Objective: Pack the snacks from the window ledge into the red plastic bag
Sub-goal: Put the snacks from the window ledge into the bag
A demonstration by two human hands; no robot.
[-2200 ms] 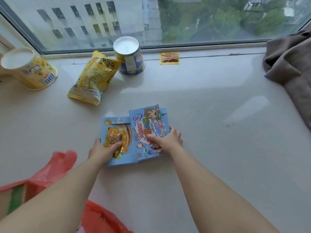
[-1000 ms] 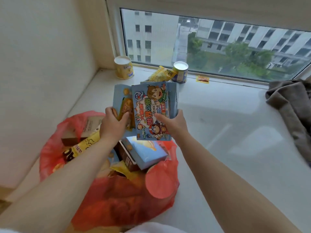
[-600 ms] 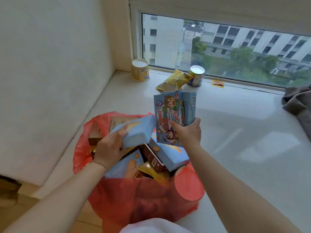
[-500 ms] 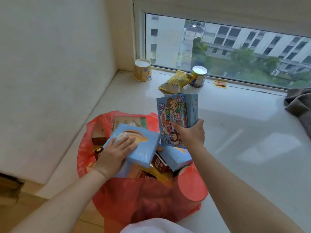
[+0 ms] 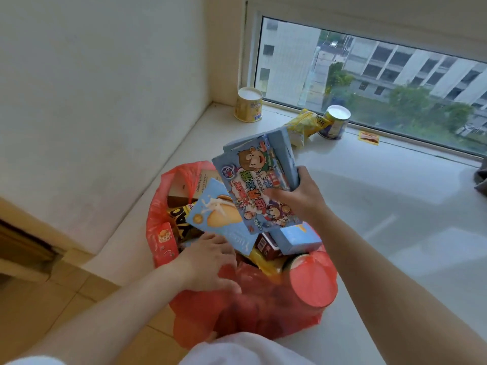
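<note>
A person leans over a thin, crinkled red plastic bag [image 5: 237,309] that sits at the near edge of the smooth, pale window ledge [image 5: 382,219]. The right hand [image 5: 300,198] holds flat blue cardboard boxes [image 5: 258,185] printed with cartoon children just above the bag's open mouth, its grip curled round their lower right corner, thumb across the front. The left hand [image 5: 208,262] rests at the bag's near rim, fingers spread and relaxed, pinching nothing. Inside the bag, a light blue biscuit box [image 5: 218,219] stands tilted against a smaller blue box [image 5: 295,238], a brown carton [image 5: 266,248], a red box [image 5: 163,241] and a round tub [image 5: 311,283] pressing against the plastic from within. Well beyond the bag, by the window glass, a yellow paper cup [image 5: 249,105] stands near the corner, and a glossy yellow packet [image 5: 303,126] leans beside a second cup [image 5: 334,122], with a small flat sachet [image 5: 369,138] just past it.
</note>
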